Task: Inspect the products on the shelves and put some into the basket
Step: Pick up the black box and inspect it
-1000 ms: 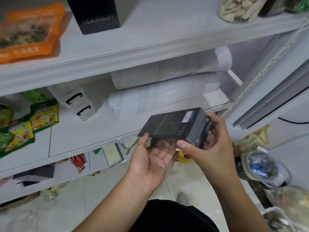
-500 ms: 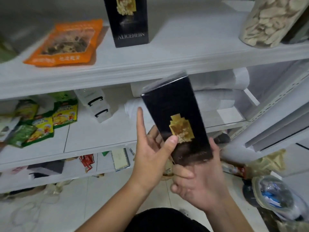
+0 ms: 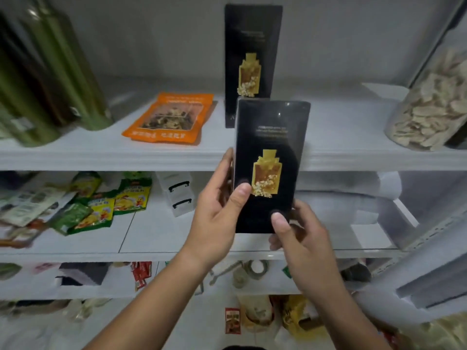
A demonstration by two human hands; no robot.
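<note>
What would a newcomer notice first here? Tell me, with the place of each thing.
First, the black box with a gold picture, held upright at centre by the left hand and right hand. Right behind it a matching box stands on the top shelf. Next come the orange pouch lying flat to its left, and the jar of pale slices at the shelf's right end.

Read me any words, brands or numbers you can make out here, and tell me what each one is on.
None can be read.
Black box held in left hand and right hand: small pale lines, too blurred.
Matching black box on the shelf: small print, too blurred.
Orange pouch: white characters, too blurred.
Green and yellow packets: print too small.
Red sachets: too small.
</note>
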